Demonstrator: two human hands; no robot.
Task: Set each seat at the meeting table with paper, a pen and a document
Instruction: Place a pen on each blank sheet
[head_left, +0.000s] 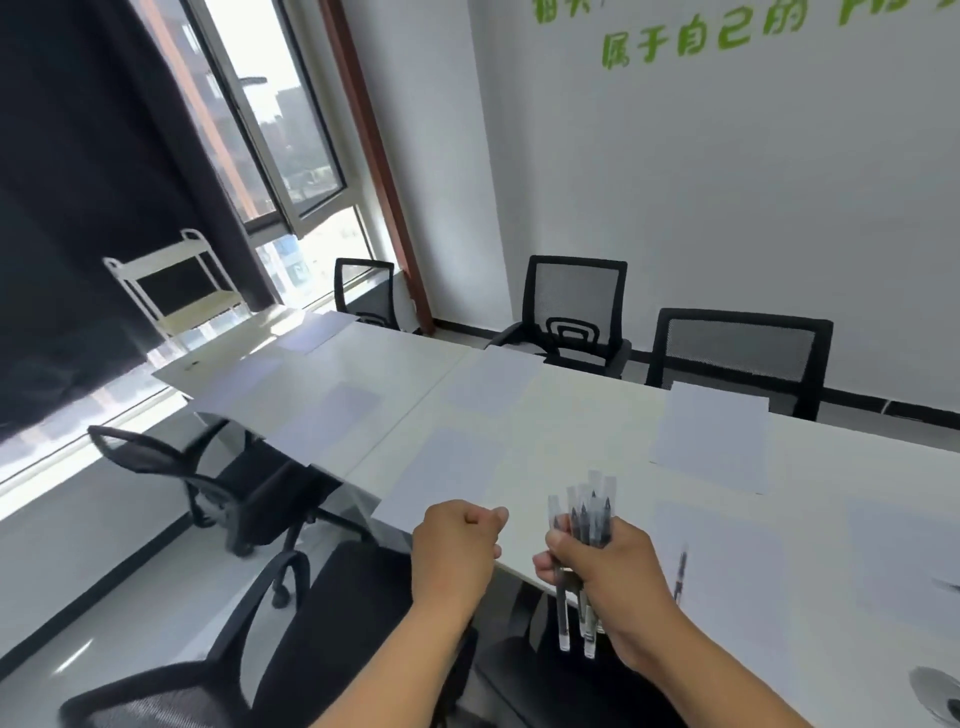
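Note:
My right hand (605, 569) grips a bundle of several clear pens with black tips (584, 525), held upright over the near edge of the white meeting table (582, 415). My left hand (457, 545) hovers just to its left with fingers curled, holding nothing I can see. White paper sheets lie at the seats: one right in front of my left hand (441, 478), one at the far right (711, 436), others further left (493, 382) (317, 332). A single pen (680, 569) lies blurred on the sheet to the right of my right hand.
Black mesh office chairs stand around the table: two on the far side (576, 312) (743, 358), one at the window end (363, 291), and two on the near side (218, 488) (332, 613). A cream trolley (176, 280) stands by the dark curtain and window.

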